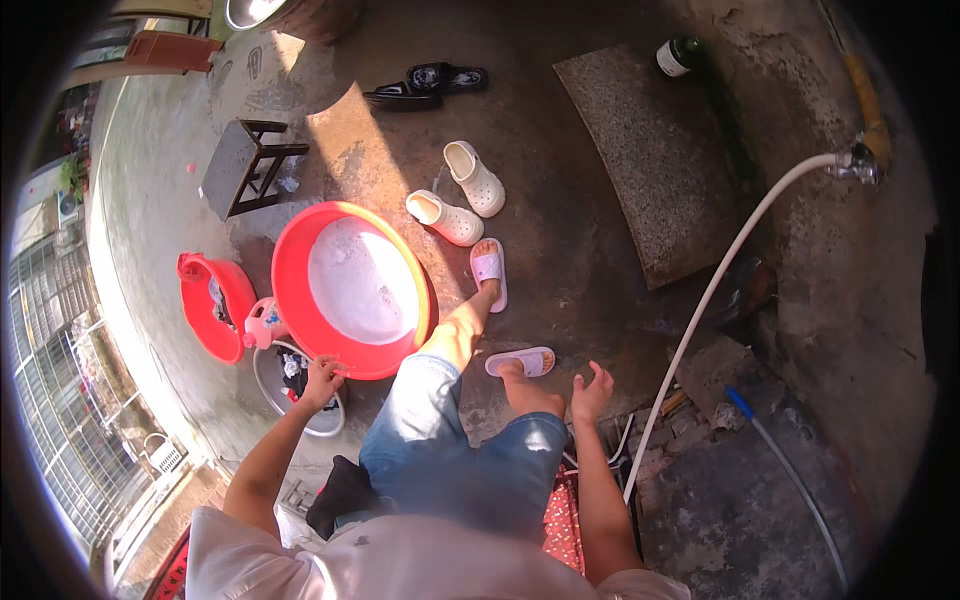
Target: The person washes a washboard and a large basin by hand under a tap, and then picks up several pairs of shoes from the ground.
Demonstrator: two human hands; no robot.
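Note:
A large red plastic basin (289,296) stands before me, holding white suds (364,281). My left hand (322,382) is at its near-left rim, with the fingers curled at the edge. Above the floor to the right of my knees, my right hand (592,394) is empty, its fingers apart. A pink plastic bottle (264,324) stands against the basin's left side. Below my left hand is a white-rimmed tub (266,386) with dark and white cloth in it, partly covered by my forearm. Farther left sits a smaller red bucket (225,330) with cloth inside.
White clogs (476,184) and black slippers (446,77) lie beyond the basin. A low stool (240,169) is at the left. On the right, a pale hose (712,289) runs from a tap (855,166) past a stone slab (645,165). A green bottle (686,52) is near the wall.

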